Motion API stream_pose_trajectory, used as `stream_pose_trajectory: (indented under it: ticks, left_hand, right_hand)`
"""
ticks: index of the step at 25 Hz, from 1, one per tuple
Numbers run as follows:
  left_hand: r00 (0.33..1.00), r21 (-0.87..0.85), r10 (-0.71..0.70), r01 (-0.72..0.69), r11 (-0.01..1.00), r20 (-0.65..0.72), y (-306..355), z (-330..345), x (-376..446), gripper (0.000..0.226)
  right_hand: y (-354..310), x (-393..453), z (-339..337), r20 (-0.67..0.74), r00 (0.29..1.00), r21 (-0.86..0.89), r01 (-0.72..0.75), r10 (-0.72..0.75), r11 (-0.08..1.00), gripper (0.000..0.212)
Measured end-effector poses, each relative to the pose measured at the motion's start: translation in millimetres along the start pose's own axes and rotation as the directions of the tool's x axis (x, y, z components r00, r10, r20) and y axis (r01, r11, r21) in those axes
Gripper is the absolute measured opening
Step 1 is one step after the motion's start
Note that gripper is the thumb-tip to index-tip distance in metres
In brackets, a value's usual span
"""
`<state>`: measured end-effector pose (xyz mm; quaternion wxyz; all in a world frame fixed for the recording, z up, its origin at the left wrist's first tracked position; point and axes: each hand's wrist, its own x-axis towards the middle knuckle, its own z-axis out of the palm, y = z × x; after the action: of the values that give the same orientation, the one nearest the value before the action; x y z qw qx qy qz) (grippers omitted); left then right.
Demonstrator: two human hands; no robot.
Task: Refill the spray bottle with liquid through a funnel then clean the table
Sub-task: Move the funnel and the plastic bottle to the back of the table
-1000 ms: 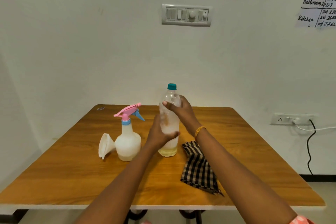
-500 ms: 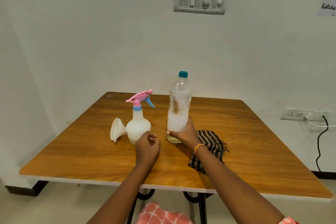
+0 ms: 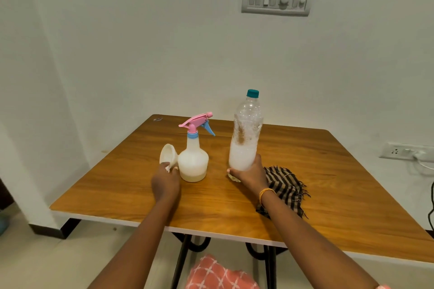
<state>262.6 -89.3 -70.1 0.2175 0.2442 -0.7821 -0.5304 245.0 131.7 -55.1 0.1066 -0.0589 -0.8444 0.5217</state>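
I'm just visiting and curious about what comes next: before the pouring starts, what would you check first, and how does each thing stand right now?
1. Spray bottle upright on the table: ok.
2. Its pink spray head removed: not ok, it is on.
3. Funnel in the neck: not ok, it lies beside the bottle, with the left hand at it.
4. Clear bottle steady: ok, the right hand grips its base.
5. Its teal cap off: not ok.
6. Checked cloth within reach: ok.
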Motion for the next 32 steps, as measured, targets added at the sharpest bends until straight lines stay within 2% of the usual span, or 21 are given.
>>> stream_pose_trajectory:
  ticks: [2, 4, 9, 12, 15, 20, 23, 27, 30, 32]
  left_hand:
    - [0.999, 0.011, 0.001, 0.0, 1.0, -0.041, 3.7, -4.1, 3.7, 0.028]
    - [0.997, 0.041, 0.03, -0.027, 0.999, -0.07, 2.2, -6.7, 0.8, 0.026]
    - [0.99, 0.196, 0.108, -0.124, 0.973, 0.091, 0.3, -9.8, 6.5, 0.037]
    - [0.993, 0.204, 0.116, -0.113, 0.972, 0.0, 3.1, -9.8, 7.1, 0.027]
    - [0.97, 0.12, 0.225, -0.213, 0.97, -0.096, -3.4, -15.1, -9.4, 0.021]
    - [0.891, 0.101, 0.443, -0.434, 0.895, -0.098, -10.3, -26.0, -44.4, 0.013]
    - [0.829, 0.099, 0.556, -0.55, 0.829, -0.052, -2.8, -27.5, -69.8, 0.009]
    - [0.709, 0.068, 0.702, -0.705, 0.706, 0.065, 17.7, -7.9, -96.0, 0.011]
    - [0.688, 0.042, 0.713, -0.723, 0.69, 0.132, 43.3, 19.3, -105.9, 0.014]
    - [0.713, 0.053, 0.672, -0.692, 0.72, 0.201, 62.9, 46.8, -100.0, 0.018]
  right_hand:
    - [0.2, -0.3, 0.7, -0.002, 1.0, 0.001, -0.007, 0.007, 1.0, 0.094]
    - [0.2, -0.5, 0.6, 0.005, 1.0, -0.002, -0.006, 0.006, 1.0, 0.094]
    - [1.4, -1.2, 0.2, 0.016, 1.0, -0.001, -0.009, 0.009, 1.0, 0.094]
    - [3.8, 0.9, 0.4, 0.013, 1.0, -0.025, -0.015, 0.016, 1.0, 0.093]
    - [2.8, 0.2, 0.7, 0.01, 1.0, -0.032, -0.012, 0.012, 0.999, 0.093]
    - [0.6, -11.9, -1.4, -0.088, 0.996, -0.023, 0.002, -0.005, 1.0, 0.089]
    - [-4.9, -20.2, -12.4, -0.126, 0.992, 0.005, 0.019, -0.018, 1.0, 0.088]
    - [-15.7, -22.4, -37.3, -0.168, 0.985, 0.018, 0.024, -0.021, 1.0, 0.086]
    - [-18.6, -17.0, -57.1, -0.192, 0.981, 0.009, 0.018, -0.016, 1.0, 0.087]
    - [-13.1, -4.4, -67.9, -0.207, 0.978, 0.016, -0.003, 0.006, 1.0, 0.088]
